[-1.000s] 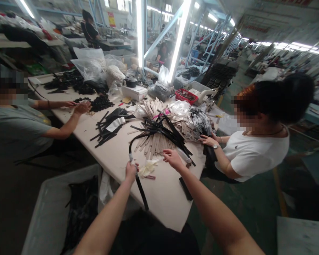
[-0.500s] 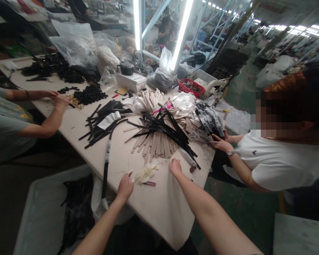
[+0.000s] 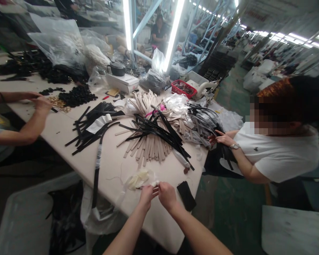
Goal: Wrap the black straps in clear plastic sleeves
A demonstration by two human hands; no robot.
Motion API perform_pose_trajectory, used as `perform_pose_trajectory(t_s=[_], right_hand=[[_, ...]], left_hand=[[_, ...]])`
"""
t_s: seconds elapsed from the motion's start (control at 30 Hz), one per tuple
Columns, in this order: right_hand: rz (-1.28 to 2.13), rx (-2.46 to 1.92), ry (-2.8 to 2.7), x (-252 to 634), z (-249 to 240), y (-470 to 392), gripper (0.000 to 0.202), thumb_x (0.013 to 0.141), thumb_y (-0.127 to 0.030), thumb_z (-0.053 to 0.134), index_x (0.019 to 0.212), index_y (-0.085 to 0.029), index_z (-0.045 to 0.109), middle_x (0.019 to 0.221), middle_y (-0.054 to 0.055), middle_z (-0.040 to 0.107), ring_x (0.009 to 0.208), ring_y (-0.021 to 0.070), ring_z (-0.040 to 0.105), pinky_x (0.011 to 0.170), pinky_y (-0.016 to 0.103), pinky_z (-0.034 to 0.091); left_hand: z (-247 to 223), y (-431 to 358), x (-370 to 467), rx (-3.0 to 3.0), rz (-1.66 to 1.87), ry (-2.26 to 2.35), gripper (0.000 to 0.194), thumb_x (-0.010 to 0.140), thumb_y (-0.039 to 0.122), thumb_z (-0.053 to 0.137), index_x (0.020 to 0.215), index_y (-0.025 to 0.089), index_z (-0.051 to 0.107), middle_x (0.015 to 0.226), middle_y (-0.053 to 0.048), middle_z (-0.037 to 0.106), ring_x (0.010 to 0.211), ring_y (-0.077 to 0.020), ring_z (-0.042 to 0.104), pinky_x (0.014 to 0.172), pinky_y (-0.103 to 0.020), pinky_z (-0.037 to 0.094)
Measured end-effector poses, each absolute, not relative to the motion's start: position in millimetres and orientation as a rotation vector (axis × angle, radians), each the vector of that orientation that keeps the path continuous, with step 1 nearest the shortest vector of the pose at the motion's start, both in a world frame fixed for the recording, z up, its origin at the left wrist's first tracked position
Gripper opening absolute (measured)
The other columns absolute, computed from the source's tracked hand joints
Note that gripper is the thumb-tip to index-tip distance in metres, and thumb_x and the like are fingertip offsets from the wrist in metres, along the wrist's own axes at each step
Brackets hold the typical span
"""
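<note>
In the middle near the table's front edge, my left hand (image 3: 147, 195) and my right hand (image 3: 167, 194) meet with closed fingers. Between the fingertips they pinch the bunched whitish edge of a thin clear plastic bag (image 3: 156, 176). Crumpled pale yellow pieces (image 3: 138, 180) lie in or under the plastic, just beyond my left hand; which, I cannot tell. To the right of my right hand lies a black flat rectangular piece (image 3: 186, 196). Ahead of both hands a fanned bundle of beige strips (image 3: 151, 150) has long black strips (image 3: 162, 127) across it.
More black strips (image 3: 91, 122) lie left under a white scrap (image 3: 99, 124). A red basket (image 3: 184, 89) and a white box (image 3: 122, 83) stand behind. At right, a co-worker in a white shirt (image 3: 276, 148) handles black strips; another person's hands (image 3: 41, 102) work at left beside small black parts (image 3: 78, 96).
My hands have come together from either side, both now pinching the plastic. The black rectangular piece shows beside my right hand. The right co-worker's strips have shifted, and the view has swung slightly.
</note>
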State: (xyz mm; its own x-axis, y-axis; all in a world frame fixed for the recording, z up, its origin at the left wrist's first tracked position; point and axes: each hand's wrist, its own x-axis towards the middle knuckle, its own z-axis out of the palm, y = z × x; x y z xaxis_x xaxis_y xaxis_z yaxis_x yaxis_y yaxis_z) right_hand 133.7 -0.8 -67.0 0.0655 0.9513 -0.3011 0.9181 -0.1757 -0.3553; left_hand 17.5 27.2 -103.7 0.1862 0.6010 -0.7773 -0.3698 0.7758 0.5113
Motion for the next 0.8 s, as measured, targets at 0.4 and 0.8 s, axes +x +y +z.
perform_pose_trajectory(t_s=[0.4, 0.8], right_hand=[[0.559, -2.369, -1.624, 217.8, -63.7, 122.5, 0.034, 0.096, -0.016, 0.041, 0.119, -0.011, 0.066, 0.113, 0.015, 0.068, 0.106, 0.0223, 0.063, 0.093, 0.027, 0.043], [0.598, -2.287, -1.657, 234.5, -57.7, 255.8, 0.027, 0.092, -0.026, 0.057, 0.114, -0.011, 0.063, 0.119, 0.021, 0.062, 0.114, 0.0271, 0.055, 0.096, 0.034, 0.039]], left_hand=[[-89.5, 46.9, -18.0, 0.186, 0.895, 1.331, 0.014, 0.075, 0.014, 0.069, 0.089, 0.012, 0.065, 0.085, -0.012, 0.075, 0.067, -0.0188, 0.072, 0.062, -0.029, 0.060], [-61.0, 44.3, -66.2, -0.090, 0.986, 1.267, 0.016, 0.082, -0.001, 0.065, 0.089, 0.012, 0.068, 0.082, -0.008, 0.074, 0.074, -0.0183, 0.074, 0.068, -0.025, 0.061]])
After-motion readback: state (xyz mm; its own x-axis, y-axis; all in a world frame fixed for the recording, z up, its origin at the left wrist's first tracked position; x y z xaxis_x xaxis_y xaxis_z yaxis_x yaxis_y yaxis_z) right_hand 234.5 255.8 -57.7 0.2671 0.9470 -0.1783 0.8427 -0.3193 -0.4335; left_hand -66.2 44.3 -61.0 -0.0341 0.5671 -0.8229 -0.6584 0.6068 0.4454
